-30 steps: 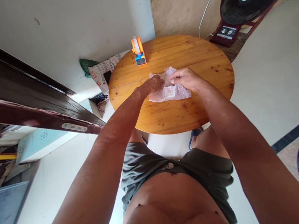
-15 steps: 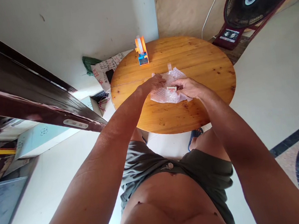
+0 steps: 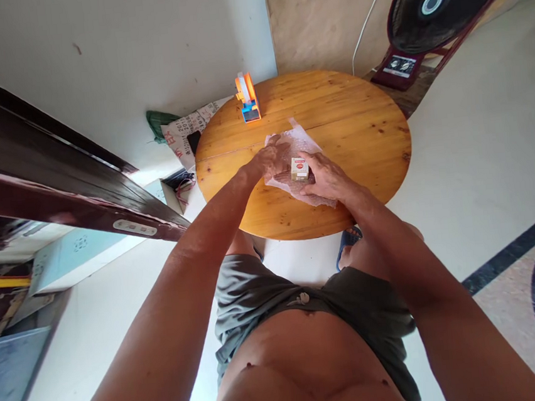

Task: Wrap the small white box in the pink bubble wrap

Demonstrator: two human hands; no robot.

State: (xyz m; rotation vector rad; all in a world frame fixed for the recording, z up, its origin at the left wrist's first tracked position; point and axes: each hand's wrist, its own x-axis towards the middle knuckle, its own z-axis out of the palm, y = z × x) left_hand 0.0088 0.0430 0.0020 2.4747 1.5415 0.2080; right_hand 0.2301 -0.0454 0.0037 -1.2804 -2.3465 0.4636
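Clock datum: read on the round wooden table [image 3: 363,109], twelve at the far edge, six at the near edge.
Small box [image 3: 299,168]: lying on the bubble wrap [image 3: 309,138], close to the dial's middle, slightly toward six; pale, with red print.
Right hand [image 3: 328,177]: between three and four o'clock of the small box; thumb and forefinger spread wide about that side; firm contact, cannot tell.
Left hand [image 3: 268,159]: at nine o'clock of the small box, resting over the bubble wrap; pinching or merely pressing, cannot tell.
Box risk: could tip or slide if nudged by one finger without a countering thumb.
Wrap risk: could skew and carry the small box along if tugged from nine o'clock without restraint at three.
Tape dispenser [image 3: 248,101]: orange and blue, standing between ten and eleven, well apart from the bubble wrap; could be knocked by a wide left reach.
Fan [image 3: 433,5]: beyond the edge at about two o'clock; running, cannot tell; could lift loose wrap if blowing inward.
Printed sack [image 3: 179,136]: beyond the edge, between nine and ten; not obstructing.
Dark wooden beam [image 3: 79,212]: near eight o'clock, off the table; could limit outward movement on that side.
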